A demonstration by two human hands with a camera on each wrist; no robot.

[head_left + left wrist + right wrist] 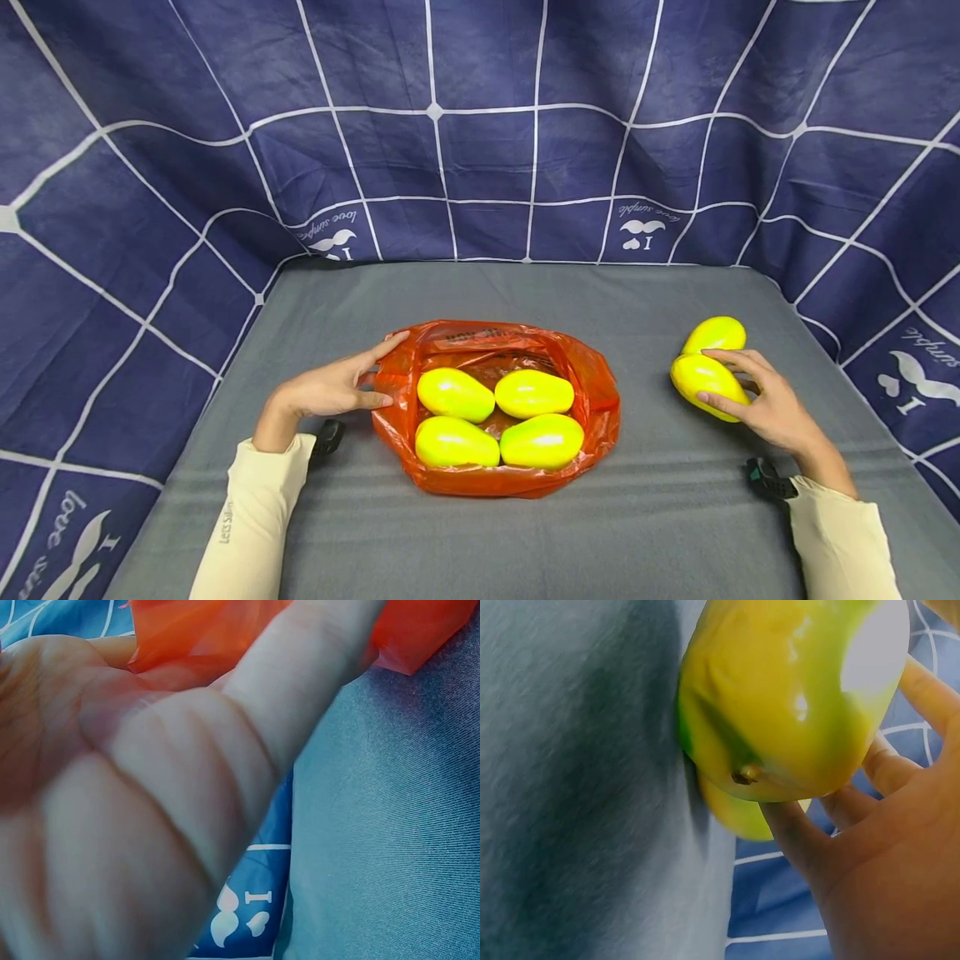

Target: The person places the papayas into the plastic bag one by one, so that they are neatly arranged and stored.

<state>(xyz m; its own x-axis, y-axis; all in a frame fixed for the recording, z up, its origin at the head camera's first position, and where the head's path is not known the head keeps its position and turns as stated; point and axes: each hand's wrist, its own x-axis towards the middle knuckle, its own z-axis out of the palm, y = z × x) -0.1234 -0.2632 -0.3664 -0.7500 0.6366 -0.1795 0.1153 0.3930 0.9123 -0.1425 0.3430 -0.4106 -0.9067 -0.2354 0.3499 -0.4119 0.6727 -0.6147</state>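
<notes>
A red plastic bag (592, 392) stands with its mouth spread on the grey cloth, several yellow-green mangoes (455, 394) inside it. At the bag's left side, my left hand (330, 387) touches the plastic with fairly straight fingers and thumb; some fingertips are hidden. To the right, my right hand (768, 400) holds a yellow mango (705, 385) between thumb and fingers. Its stem end, with a small brown spot, faces the right wrist camera. Just behind that fruit lies another mango (716, 333), partly covered by it.
Grey cloth (480, 550) covers the table, slightly wrinkled near the front. A blue curtain (480, 158) with white lines surrounds the back and sides. Black straps (768, 479) sit at both wrists.
</notes>
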